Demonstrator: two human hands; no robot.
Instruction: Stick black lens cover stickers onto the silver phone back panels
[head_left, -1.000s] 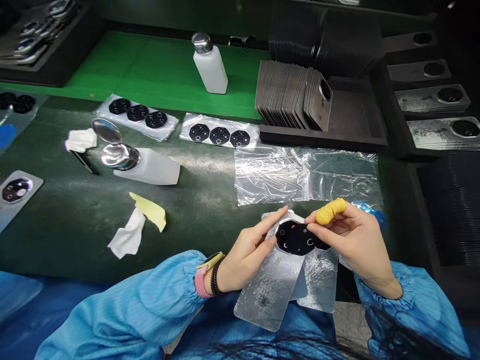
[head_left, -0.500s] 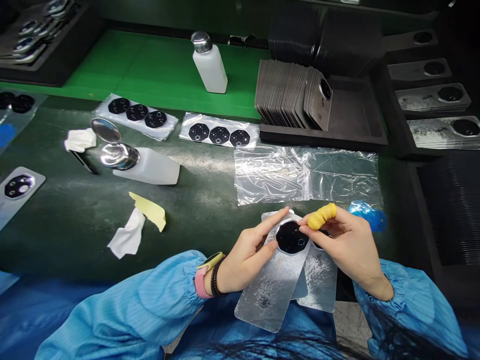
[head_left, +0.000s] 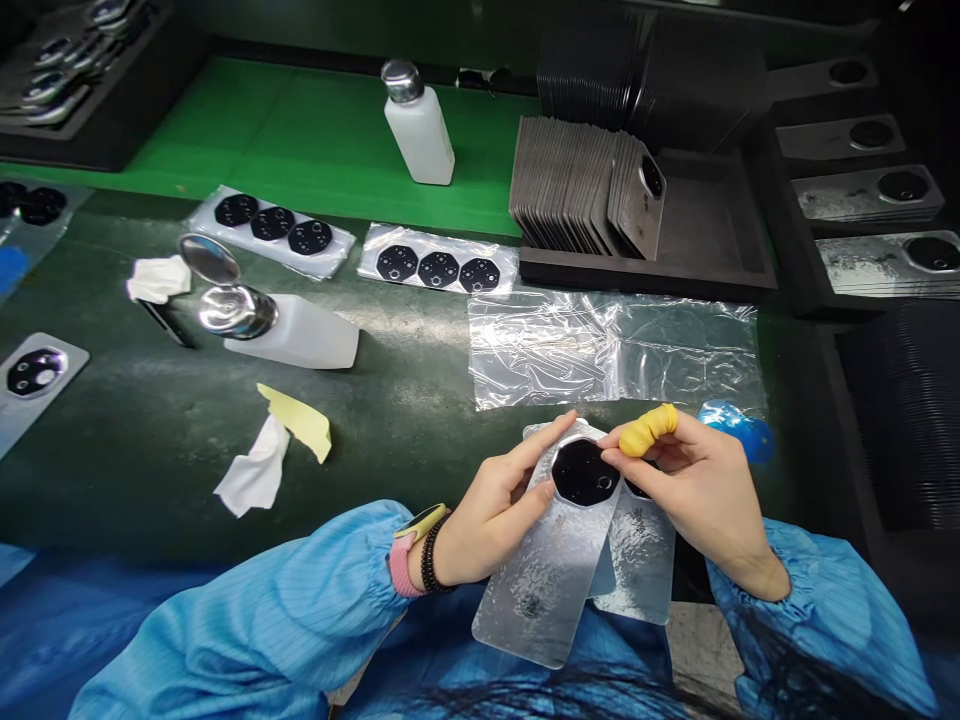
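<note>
A silvery phone back cover (head_left: 536,570) with a black octagonal camera lens plate (head_left: 583,473) lies tilted at the table's front edge. My left hand (head_left: 499,505) grips this cover by its upper left side, the thumb beside the lens plate and the index finger along the top. My right hand (head_left: 694,480), a yellow cot on one finger, pinches at the plate's upper right edge; whatever is between its fingertips is too small to make out. Partly beneath the first cover and the right hand is a second silvery cover (head_left: 643,560), its dark lens area half hidden.
Clear plastic film (head_left: 615,350) lies just beyond my hands, with crumpled blue film (head_left: 739,432) at right. A foam tray (head_left: 720,215) holds a row of covers. Lens sheets (head_left: 437,268), a tipped bottle (head_left: 307,332), an upright bottle (head_left: 421,135) and paper scraps (head_left: 259,470) are leftward.
The held cover has shifted very slightly, its lower end a little to the right. My right hand has moved a touch to the right; the left stays nearly still.
</note>
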